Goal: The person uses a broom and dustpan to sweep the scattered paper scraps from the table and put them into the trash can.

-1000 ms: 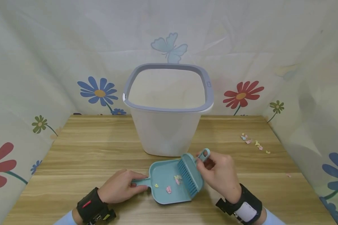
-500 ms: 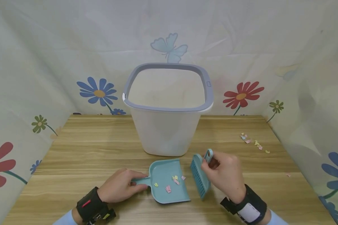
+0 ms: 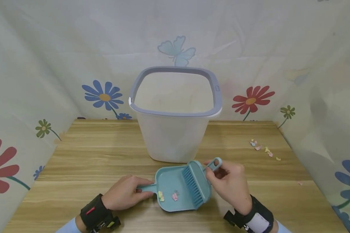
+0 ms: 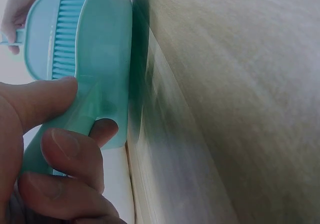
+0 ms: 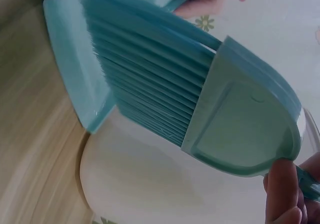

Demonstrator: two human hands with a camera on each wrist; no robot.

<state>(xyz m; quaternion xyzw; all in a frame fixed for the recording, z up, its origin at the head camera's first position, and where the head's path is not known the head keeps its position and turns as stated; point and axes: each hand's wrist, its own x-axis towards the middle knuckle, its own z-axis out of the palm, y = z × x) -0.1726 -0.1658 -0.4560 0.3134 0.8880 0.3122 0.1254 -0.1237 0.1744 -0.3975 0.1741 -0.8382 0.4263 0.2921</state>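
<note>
My left hand (image 3: 127,193) grips the short handle of a teal dustpan (image 3: 170,176) that lies on the wooden table with its mouth to the right. Pink paper scraps (image 3: 175,196) lie mid-pan, and yellow scraps (image 3: 161,196) sit by the handle end. My right hand (image 3: 229,183) pinches the looped handle of a matching small brush (image 3: 200,181). The brush leans over the dustpan's mouth, its bristles pointing left into the pan. In the right wrist view the bristles (image 5: 150,68) overlap the pan's front edge. Thumb and curled fingers (image 4: 75,154) wrap the dustpan handle in the left wrist view.
Just behind the dustpan stands a tall white bin (image 3: 173,139) with a grey-blue rim. More paper scraps (image 3: 266,149) lie at the table's right side, with one pink scrap (image 3: 300,183) nearer the front. A flower-patterned curtain (image 3: 105,48) surrounds the wooden table (image 3: 99,145).
The right hand drew the brush off to the right, then brought it back left over the dustpan. Yellow scraps shifted left toward the pan's handle. The left hand stayed in place.
</note>
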